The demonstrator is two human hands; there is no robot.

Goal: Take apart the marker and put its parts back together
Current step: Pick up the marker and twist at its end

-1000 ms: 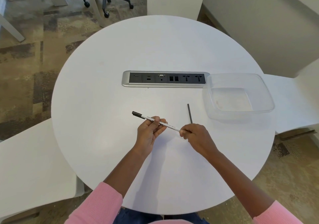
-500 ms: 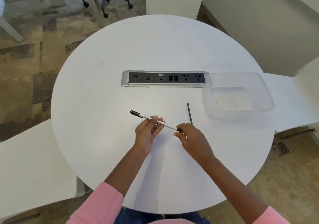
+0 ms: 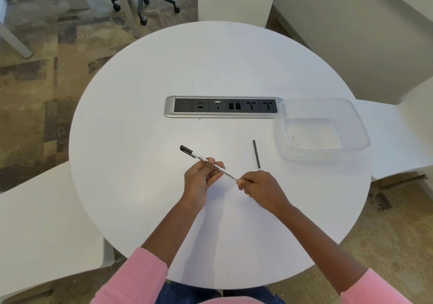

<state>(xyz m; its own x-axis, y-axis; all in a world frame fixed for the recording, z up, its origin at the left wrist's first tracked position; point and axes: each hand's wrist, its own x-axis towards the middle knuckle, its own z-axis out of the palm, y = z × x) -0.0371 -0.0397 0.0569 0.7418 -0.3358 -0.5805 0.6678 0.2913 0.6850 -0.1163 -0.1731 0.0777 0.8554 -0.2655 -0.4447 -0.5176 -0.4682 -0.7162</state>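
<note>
Both hands are on the marker (image 3: 210, 163) — a slim white barrel with black printing along it, "WHITE BOARD" readable near the lower end, and a black cap at the far upper-left tip. It's held just above the surface (image 3: 145, 121), tilted so the cap end points up and left, well in front of the power strip (image 3: 222, 107) and a little to its left half.

The left hand (image 3: 200, 180) is closed around the middle of the barrel, fingers curled over it, thumb underneath. The right hand (image 3: 259, 187) is pinched shut on the lower-right end of the barrel, fingertips bunched at the tip — what exactly sits between them is hidden.

In front of the power strip's right end lies a thin black rod (image 3: 256, 153), loose on the surface, nearly upright in the view and apart from both hands. Just right of the power strip, touching its end, sits a clear plastic container (image 3: 356, 125), with the rod near its left wall.

Pink sleeves (image 3: 140, 278) show at the bottom edge.
</note>
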